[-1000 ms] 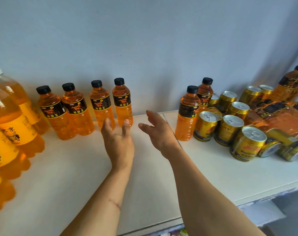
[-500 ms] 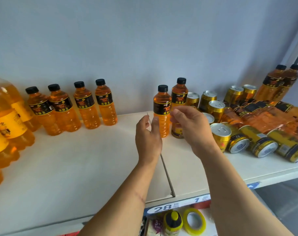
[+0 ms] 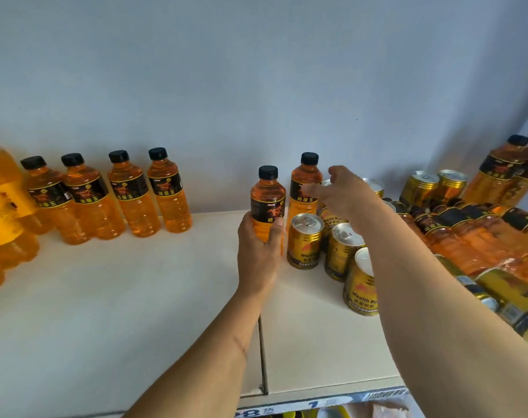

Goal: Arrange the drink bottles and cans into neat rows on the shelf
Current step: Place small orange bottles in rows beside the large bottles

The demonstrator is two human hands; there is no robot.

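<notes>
Head view. Left hand (image 3: pixel 261 251) grips the lower body of a small orange bottle (image 3: pixel 268 203) standing upright on the shelf (image 3: pixel 136 297), thumb and fingers (image 3: pixel 277 229) curled round it; the palm hides the bottle's base. Right hand (image 3: pixel 344 194) reaches over the cans toward a second small bottle (image 3: pixel 305 188) just behind; its fingers are loosely spread and hold nothing, and whether they touch that bottle's label cannot be told.

Upright gold cans (image 3: pixel 305 241) stand just right of the held bottle; the right forearm covers parts of several. Further right a heap of bottles and cans lying on their sides (image 3: pixel 480 236) runs out of frame. Two upright bottles (image 3: pixel 504 170) at the far right are cut by the edge.

Along the back wall at left, a row of four small bottles (image 3: pixel 106 194) stands side by side. Large orange bottles (image 3: pixel 3 212) at the left edge are blurred and cropped.

Bare shelf surface lies between the row of four and the held bottle, and forward to the shelf's front lip. A seam (image 3: pixel 262 357) divides the two shelf boards below the left wrist.
</notes>
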